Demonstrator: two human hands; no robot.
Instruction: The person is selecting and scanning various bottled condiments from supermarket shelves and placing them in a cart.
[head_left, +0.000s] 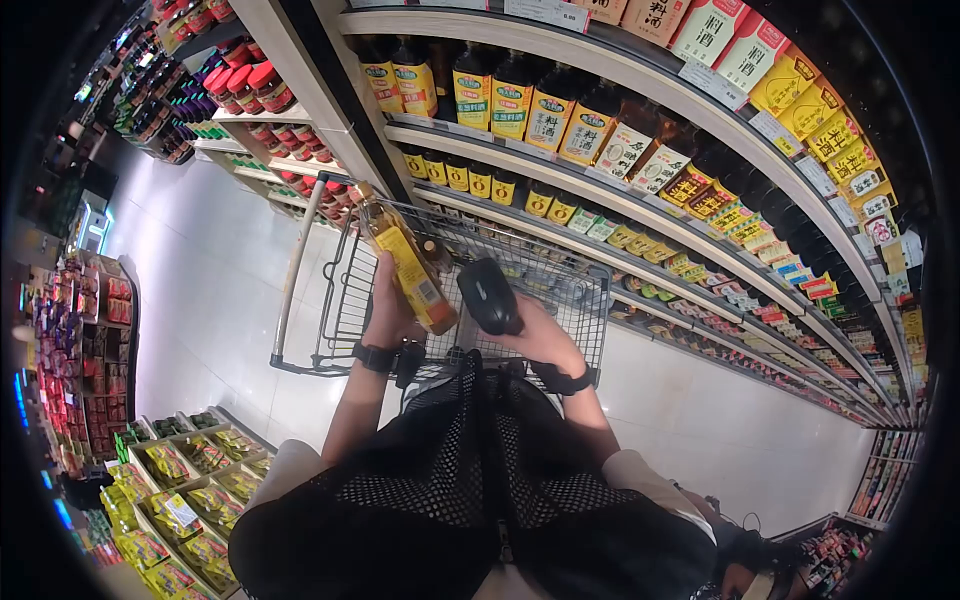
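My left hand (388,305) is wrapped round a tall bottle (405,262) of amber liquid with a yellow label. The bottle is tilted, its cap up and to the left, and a white barcode patch faces up near its base. In my right hand (542,338) is a black handheld scanner (487,297), just right of the bottle and apart from it. Both hands are above a wire shopping cart (590,300). A second, dark-capped bottle (432,250) shows partly behind the held one.
Long shelves (560,165) of bottled cooking wine run along the right side. Red-lidded jars (255,85) fill a shelf at upper left. A display of yellow packets (190,500) stands at lower left. The cart's handle (297,275) is on the left, over pale floor tiles (205,250).
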